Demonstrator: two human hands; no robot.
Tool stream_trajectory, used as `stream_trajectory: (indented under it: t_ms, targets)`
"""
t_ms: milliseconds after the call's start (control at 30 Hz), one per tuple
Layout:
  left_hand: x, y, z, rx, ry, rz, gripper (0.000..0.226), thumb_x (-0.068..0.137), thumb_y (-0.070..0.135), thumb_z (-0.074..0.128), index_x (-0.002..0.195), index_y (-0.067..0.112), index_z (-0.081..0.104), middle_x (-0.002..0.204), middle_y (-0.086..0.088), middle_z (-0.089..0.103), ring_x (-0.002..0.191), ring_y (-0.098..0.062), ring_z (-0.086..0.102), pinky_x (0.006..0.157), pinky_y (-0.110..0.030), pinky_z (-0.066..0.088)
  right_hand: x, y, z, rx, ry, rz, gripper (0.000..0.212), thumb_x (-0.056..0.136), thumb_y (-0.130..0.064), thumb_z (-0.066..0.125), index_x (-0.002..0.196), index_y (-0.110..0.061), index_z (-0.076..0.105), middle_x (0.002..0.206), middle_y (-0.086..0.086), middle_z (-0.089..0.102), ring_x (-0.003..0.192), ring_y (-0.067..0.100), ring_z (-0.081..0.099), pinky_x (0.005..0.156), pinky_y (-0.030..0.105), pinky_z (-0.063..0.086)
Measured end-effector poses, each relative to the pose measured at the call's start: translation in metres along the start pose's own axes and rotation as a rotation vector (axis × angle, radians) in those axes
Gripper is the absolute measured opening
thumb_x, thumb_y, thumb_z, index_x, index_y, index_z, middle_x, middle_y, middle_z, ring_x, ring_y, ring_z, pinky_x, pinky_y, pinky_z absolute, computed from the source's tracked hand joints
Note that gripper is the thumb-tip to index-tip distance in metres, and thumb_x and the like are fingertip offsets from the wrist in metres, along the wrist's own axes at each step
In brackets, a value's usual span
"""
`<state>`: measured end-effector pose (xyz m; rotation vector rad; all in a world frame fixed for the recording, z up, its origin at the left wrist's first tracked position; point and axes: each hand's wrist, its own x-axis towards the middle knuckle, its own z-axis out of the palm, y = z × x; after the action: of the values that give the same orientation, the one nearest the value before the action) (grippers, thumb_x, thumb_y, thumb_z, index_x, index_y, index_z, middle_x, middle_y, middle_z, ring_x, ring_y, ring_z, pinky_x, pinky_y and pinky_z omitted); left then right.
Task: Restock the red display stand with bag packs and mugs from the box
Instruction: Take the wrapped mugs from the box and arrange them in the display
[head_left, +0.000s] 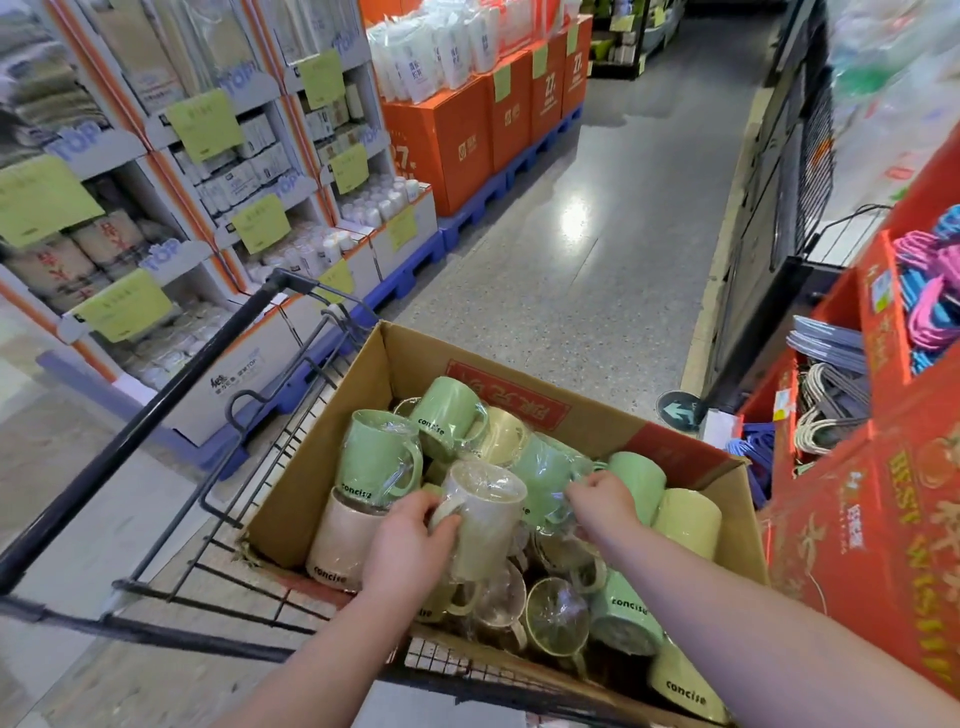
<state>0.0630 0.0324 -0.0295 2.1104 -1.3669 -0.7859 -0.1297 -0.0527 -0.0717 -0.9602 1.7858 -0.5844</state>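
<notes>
A cardboard box rests in a black wire trolley and holds several plastic-wrapped mugs in green, cream and pale yellow. My left hand grips a cream wrapped mug by its handle side, in the middle of the box. My right hand pinches the plastic wrap of a green mug just beside it. The red display stand rises at the right, its compartments holding bundles of grey, blue and pink hangers.
The trolley's black handle bar runs along the left. Shelves of packaged goods with green price tags line the left aisle side. Orange boxes on a blue pallet stand further back. A shiny grey floor stretches ahead.
</notes>
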Motion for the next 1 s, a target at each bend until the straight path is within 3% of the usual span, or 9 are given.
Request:
stream_trajectory:
  t_ms: [133, 233, 300, 433, 533, 733, 833, 1000]
  targets:
    - [-0.014, 0.007, -0.004, -0.030, 0.039, 0.060, 0.010, 0.088, 0.025, 0.063, 0.089, 0.020, 0.055, 0.082, 0.000, 0.057, 0.071, -0.014, 0.052, 0.064, -0.029, 0.041, -0.026, 0.002, -0.017, -0.076, 0.046, -0.095, 0.019, 0.083, -0.012, 0.053, 0.072, -0.018, 0.039, 0.066, 0.002, 0.045, 0.060, 0.021, 0.046, 0.054, 0.028, 0.033]
    - [-0.027, 0.009, -0.007, -0.060, 0.036, 0.084, 0.012, 0.088, 0.027, 0.063, 0.089, 0.018, 0.055, 0.073, 0.005, 0.052, 0.061, -0.008, 0.047, 0.055, -0.026, 0.036, -0.051, 0.005, -0.030, -0.174, 0.073, -0.162, 0.010, 0.085, -0.013, 0.054, 0.089, -0.016, 0.045, 0.072, -0.002, 0.047, 0.072, 0.022, 0.050, 0.060, 0.029, 0.035]
    - [-0.038, 0.011, -0.008, -0.081, 0.027, 0.090, 0.016, 0.088, 0.029, 0.062, 0.096, 0.016, 0.057, 0.078, 0.004, 0.055, 0.066, -0.009, 0.050, 0.058, -0.026, 0.041, -0.069, 0.008, -0.038, -0.201, 0.080, -0.202, 0.013, 0.087, -0.015, 0.055, 0.096, -0.016, 0.046, 0.075, -0.004, 0.048, 0.076, 0.021, 0.051, 0.063, 0.029, 0.036]
    - [-0.062, 0.014, -0.012, -0.102, 0.016, 0.114, 0.017, 0.088, 0.031, 0.062, 0.097, 0.024, 0.049, 0.089, 0.003, 0.060, 0.080, -0.015, 0.058, 0.075, -0.034, 0.051, -0.106, 0.018, -0.052, -0.184, 0.108, -0.255, 0.011, 0.088, -0.012, 0.055, 0.097, -0.012, 0.048, 0.074, -0.001, 0.049, 0.063, 0.015, 0.047, 0.055, 0.028, 0.035]
    - [-0.080, 0.013, -0.012, -0.092, 0.015, 0.156, 0.016, 0.087, 0.031, 0.063, 0.089, 0.021, 0.051, 0.086, 0.000, 0.061, 0.077, -0.020, 0.059, 0.074, -0.036, 0.051, -0.131, 0.029, -0.060, -0.168, 0.146, -0.268, 0.009, 0.088, -0.012, 0.055, 0.094, -0.012, 0.048, 0.074, -0.001, 0.049, 0.061, 0.014, 0.045, 0.053, 0.028, 0.035]
    - [-0.114, 0.015, -0.009, -0.113, -0.016, 0.216, 0.015, 0.088, 0.028, 0.062, 0.092, 0.013, 0.058, 0.085, -0.004, 0.062, 0.079, -0.022, 0.058, 0.071, -0.035, 0.048, -0.177, 0.052, -0.076, -0.159, 0.230, -0.260, 0.012, 0.087, -0.015, 0.057, 0.095, -0.012, 0.048, 0.076, 0.000, 0.050, 0.065, 0.015, 0.045, 0.056, 0.029, 0.034]
    - [-0.132, 0.017, -0.004, -0.134, -0.059, 0.222, 0.012, 0.089, 0.027, 0.061, 0.090, 0.016, 0.056, 0.084, -0.003, 0.061, 0.074, -0.017, 0.057, 0.064, -0.029, 0.047, -0.194, 0.065, -0.085, -0.181, 0.275, -0.245, 0.014, 0.088, -0.018, 0.059, 0.095, -0.013, 0.048, 0.073, -0.006, 0.045, 0.065, 0.014, 0.044, 0.052, 0.024, 0.032]
    - [-0.155, 0.022, 0.003, -0.151, -0.095, 0.228, 0.012, 0.089, 0.028, 0.061, 0.094, 0.020, 0.053, 0.089, 0.002, 0.060, 0.081, -0.017, 0.059, 0.075, -0.035, 0.052, -0.216, 0.083, -0.100, -0.195, 0.312, -0.255, 0.014, 0.088, -0.018, 0.059, 0.095, -0.014, 0.049, 0.073, -0.007, 0.045, 0.063, 0.009, 0.043, 0.052, 0.023, 0.031]
